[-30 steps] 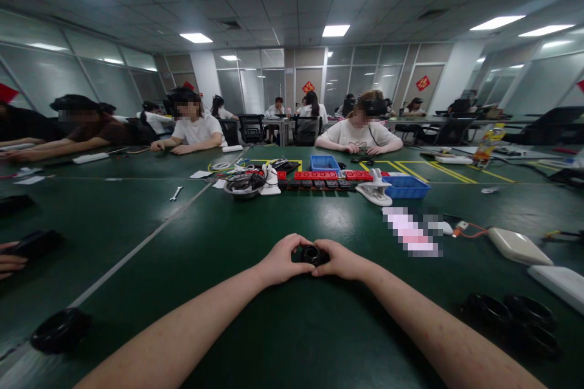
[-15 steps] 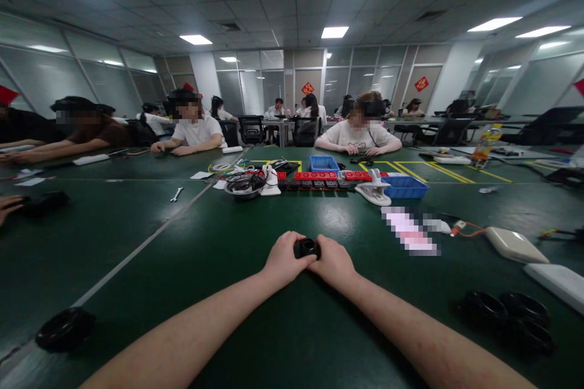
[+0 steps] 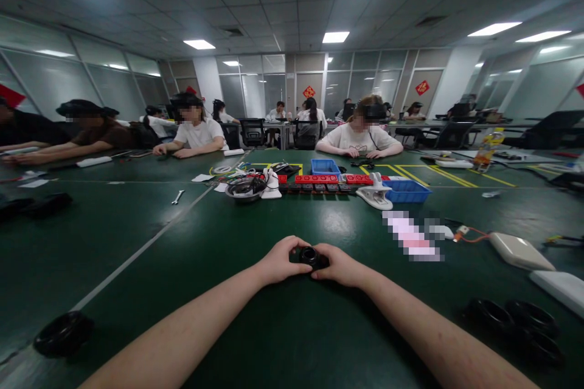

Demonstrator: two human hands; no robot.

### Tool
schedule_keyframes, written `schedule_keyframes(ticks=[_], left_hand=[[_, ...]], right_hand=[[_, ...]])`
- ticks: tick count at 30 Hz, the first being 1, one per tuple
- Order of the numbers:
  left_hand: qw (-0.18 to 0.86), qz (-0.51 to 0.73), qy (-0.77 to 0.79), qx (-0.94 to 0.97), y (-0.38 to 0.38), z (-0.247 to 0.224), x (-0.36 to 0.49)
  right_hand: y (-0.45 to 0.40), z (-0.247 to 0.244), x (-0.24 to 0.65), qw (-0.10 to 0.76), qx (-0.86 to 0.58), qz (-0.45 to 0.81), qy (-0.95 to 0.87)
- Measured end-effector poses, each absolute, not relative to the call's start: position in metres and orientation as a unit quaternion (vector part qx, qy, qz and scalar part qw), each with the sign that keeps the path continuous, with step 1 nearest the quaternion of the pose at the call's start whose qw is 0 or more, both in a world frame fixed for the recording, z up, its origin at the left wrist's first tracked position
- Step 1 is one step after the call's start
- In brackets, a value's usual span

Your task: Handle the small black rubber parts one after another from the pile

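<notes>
A small black ring-shaped part (image 3: 309, 256) with a round hole facing up is between my hands, low over the green table (image 3: 255, 334). My left hand (image 3: 279, 262) curls round its left side, thumb along the near edge. My right hand (image 3: 343, 265) closes in from the right, thumb and forefinger at its right side; a dark portion of the part shows between them. Part of it is hidden by my fingers. On the right lie several larger black rings (image 3: 490, 315) close together. Another black ring (image 3: 64, 334) sits at the left, near the pale line.
Ahead are a red power strip (image 3: 314, 180), a bowl of cables (image 3: 246, 191), a white clamp (image 3: 375, 193) and a blue bin (image 3: 407, 191). A wrench (image 3: 177, 197) lies left; a white box (image 3: 521, 250) lies right. Several people sit round the tables.
My right hand has shifted slightly to the right, and its thumb and forefinger have spread apart a little. The left hand keeps its hold on the black part. The view has tilted slightly.
</notes>
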State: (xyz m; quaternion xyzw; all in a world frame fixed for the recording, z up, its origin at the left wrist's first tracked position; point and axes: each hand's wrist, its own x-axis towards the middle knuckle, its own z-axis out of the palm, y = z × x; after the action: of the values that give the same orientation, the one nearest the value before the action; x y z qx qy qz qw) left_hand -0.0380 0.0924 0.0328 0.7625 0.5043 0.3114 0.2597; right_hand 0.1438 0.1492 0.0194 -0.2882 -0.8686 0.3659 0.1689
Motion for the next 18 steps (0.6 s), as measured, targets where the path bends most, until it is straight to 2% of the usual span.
schedule_keyframes(ticks=[18], left_hand=[[0.242,0.311,0.499,0.772,0.088,0.039,-0.036]], right_hand=[[0.143,0.028,0.140,0.155,-0.339,0.376,-0.848]])
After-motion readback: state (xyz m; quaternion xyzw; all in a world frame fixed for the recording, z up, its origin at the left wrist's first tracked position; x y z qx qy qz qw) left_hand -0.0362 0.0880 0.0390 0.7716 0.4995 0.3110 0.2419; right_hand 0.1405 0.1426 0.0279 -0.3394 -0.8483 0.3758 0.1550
